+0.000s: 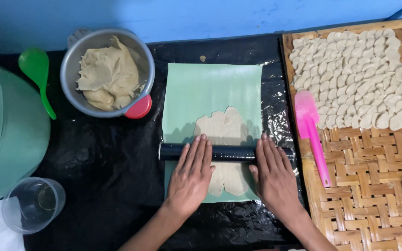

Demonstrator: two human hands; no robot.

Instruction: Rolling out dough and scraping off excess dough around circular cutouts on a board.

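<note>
We are rolling the flat tan dough sheet (pixel 224 135) on the pale green mat (pixel 210 88), so the dough is mid-way thin. Our left hand (pixel 190 179) and right hand (pixel 275 179) lie flat and open on the dark round rolling tube (pixel 229 152), not gripping it. Next, we think, it needs an even push over the thick parts

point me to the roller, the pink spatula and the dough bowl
roller (pixel 226 152), head view, bare middle of the dark tube between the two hands
pink spatula (pixel 306 109), head view, on the wide blade
dough bowl (pixel 69 65), head view, left metal rim
</note>
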